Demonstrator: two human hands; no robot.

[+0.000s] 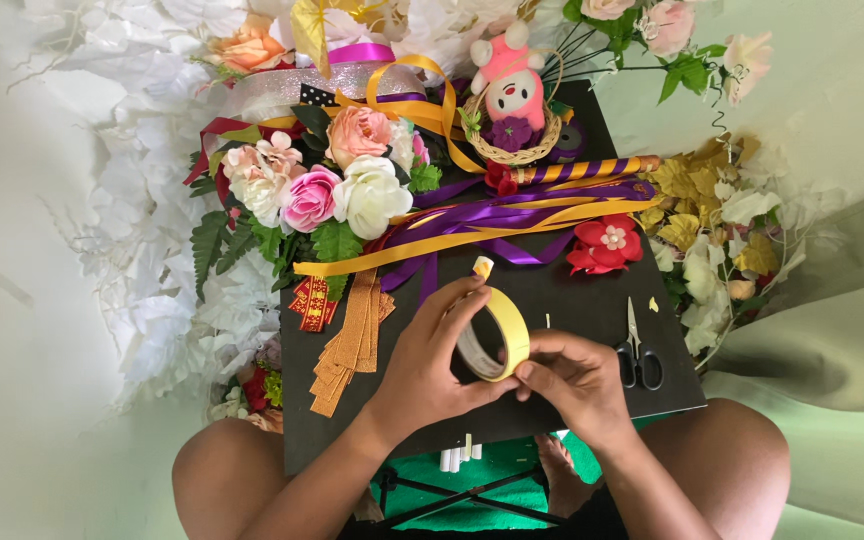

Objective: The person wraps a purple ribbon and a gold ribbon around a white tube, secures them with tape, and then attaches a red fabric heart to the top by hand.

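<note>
Both hands grip one roll of yellow tape (493, 335) — a smooth ring standing on edge at the black board's (572, 290) middle. The left hand (430, 365) wraps it from nine o'clock; the right hand (570, 377) pinches its rim at four o'clock. Steel scissors (636, 352) lie at three o'clock; glossy purple and gold ribbons (512, 220) at twelve.

A black rectangular board (572, 290) carries the display. At its far edge sits a small woven basket (512, 150) holding a pink-and-white plush toy (510, 80). Left on the board lies a bouquet of pink, peach and white fabric roses (327, 185); purple and gold satin ribbons (512, 220) cross its middle. Black-handled scissors (638, 360) rest near its right edge, beside a red fabric flower (607, 245).
</note>
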